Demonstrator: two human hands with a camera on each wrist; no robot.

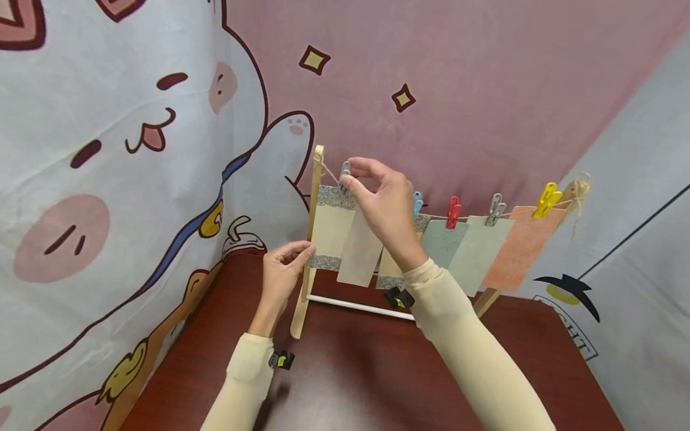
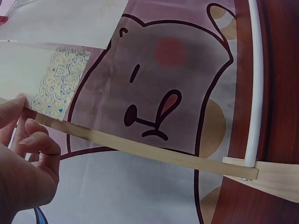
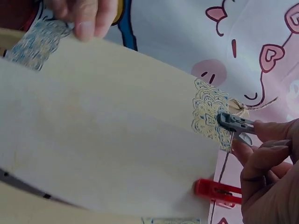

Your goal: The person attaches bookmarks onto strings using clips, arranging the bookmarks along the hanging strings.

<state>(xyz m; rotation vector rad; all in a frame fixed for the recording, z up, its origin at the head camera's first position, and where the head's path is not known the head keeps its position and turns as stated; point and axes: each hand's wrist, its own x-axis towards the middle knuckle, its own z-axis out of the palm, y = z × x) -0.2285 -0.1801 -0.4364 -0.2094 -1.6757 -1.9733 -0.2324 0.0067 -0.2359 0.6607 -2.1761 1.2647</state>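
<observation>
My right hand (image 1: 388, 206) pinches a grey clothespin (image 1: 345, 170) at the top of a cream paper card (image 1: 330, 230) with patterned bands at both ends. In the right wrist view the jaws of the clothespin sit over the card's patterned band (image 3: 209, 112), by the twine. My left hand (image 1: 280, 272) pinches the card's lower left edge between thumb and fingers, beside the wooden post (image 1: 314, 197). A plain off-white card (image 1: 358, 254) hangs next to it, overlapping it; a red clothespin (image 3: 217, 191) clips that card in the right wrist view.
Along the twine to the right hang more cards, including a green one (image 1: 441, 239) and an orange one (image 1: 523, 248), under red, grey and yellow clothespins (image 1: 547, 200). The wooden stand has a white crossbar (image 1: 361, 307) and rests on a dark red table (image 1: 345, 371). Cartoon-printed cloth (image 1: 334, 108) surrounds it.
</observation>
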